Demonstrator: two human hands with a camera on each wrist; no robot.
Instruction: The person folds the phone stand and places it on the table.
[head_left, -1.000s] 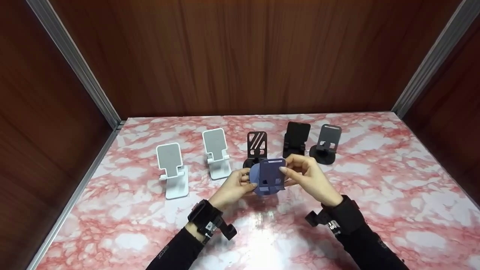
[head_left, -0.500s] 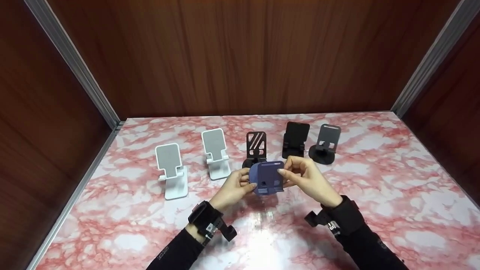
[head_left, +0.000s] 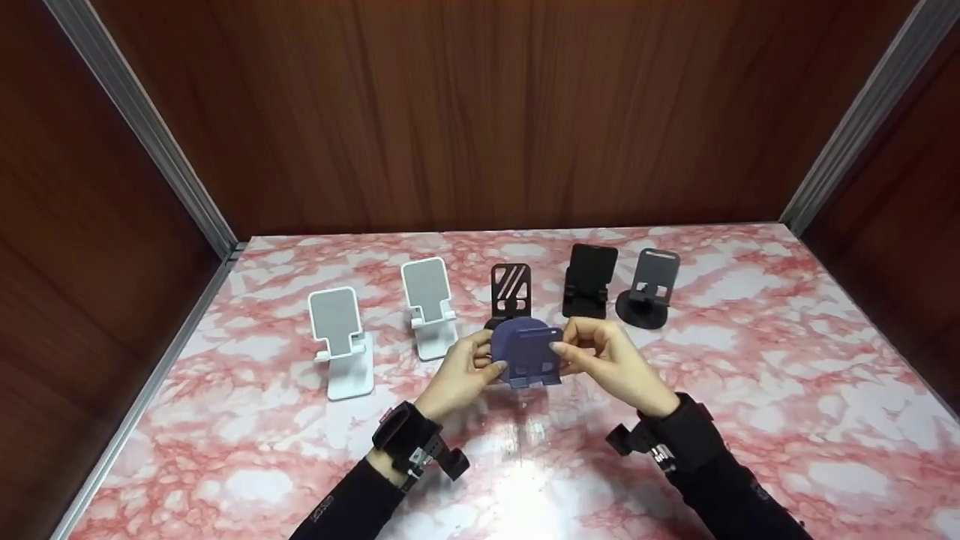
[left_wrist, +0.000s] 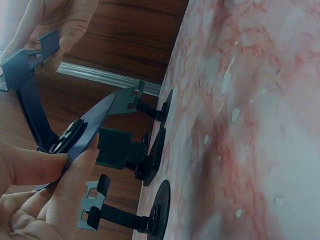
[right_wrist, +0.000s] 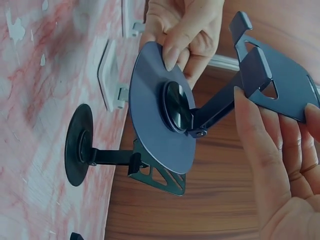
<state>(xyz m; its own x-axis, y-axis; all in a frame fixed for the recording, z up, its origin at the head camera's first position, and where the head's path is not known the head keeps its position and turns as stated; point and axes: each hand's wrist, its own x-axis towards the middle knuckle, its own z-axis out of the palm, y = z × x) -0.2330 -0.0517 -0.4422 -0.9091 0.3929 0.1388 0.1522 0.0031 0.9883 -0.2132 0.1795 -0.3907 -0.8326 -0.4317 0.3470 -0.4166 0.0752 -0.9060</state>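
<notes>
Held up off the table between both hands is a purple-blue phone stand (head_left: 534,352) with a round base, a hinged arm and a slotted back plate. My left hand (head_left: 459,375) pinches the edge of the round base (right_wrist: 145,90), thumb on its underside or face as the right wrist view shows. On the other side, my right hand (head_left: 611,364) pinches the back plate (right_wrist: 282,75) by its edge, thumb in front and fingers behind. The arm (left_wrist: 35,110) stands out from the base at an angle, with the plate's two lips at its far end.
Two white phone stands (head_left: 349,367) (head_left: 427,292) stand at left. Behind the held stand is a black stand with slanted cutouts (head_left: 511,289); further right are a black stand (head_left: 590,277) and a dark grey one (head_left: 652,281). Wood-grain walls (head_left: 480,112) enclose the marbled table (head_left: 247,435).
The back plate has come down and tilted in my right hand, and more of the round base shows above it. Both hands keep their grip.
</notes>
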